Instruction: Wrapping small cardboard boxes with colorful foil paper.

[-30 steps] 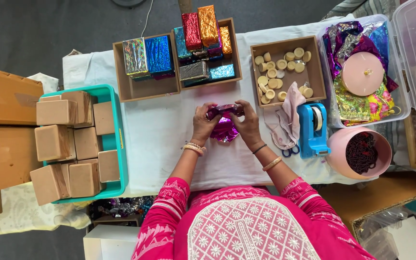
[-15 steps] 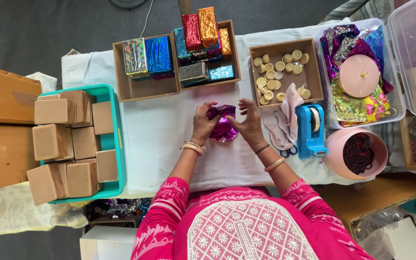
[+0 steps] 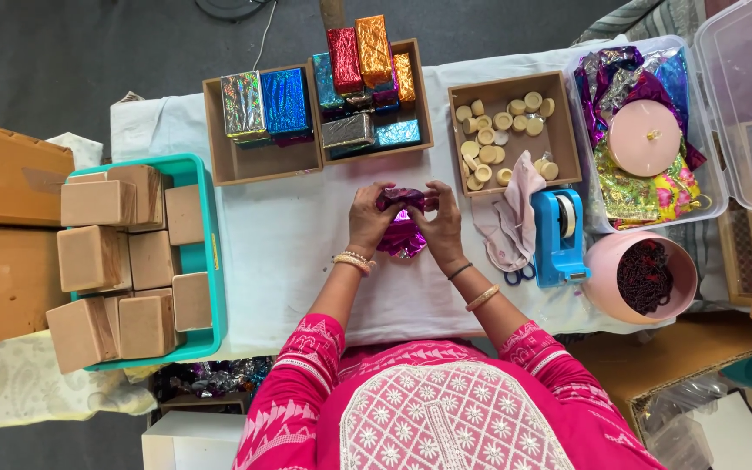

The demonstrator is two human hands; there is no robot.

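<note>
Head view, left to right: a teal bin (image 3: 211, 261) of plain brown boxes (image 3: 97, 261) overhangs the white-clothed table's (image 3: 289, 252) left edge, with bare cloth between it and the hands. The left hand (image 3: 370, 219) and right hand (image 3: 439, 222) meet at the table's middle, wrists bent inward, fingers curled and clamped on a purple foil-wrapped parcel (image 3: 404, 228). Its long axis runs roughly left-right between the hands, and loose foil bunches toward the person. Right of them lie a pink cloth (image 3: 508, 218) and a blue tape dispenser (image 3: 557, 235), close by; a round pink tub (image 3: 646, 277) sits at the near right edge.
</note>
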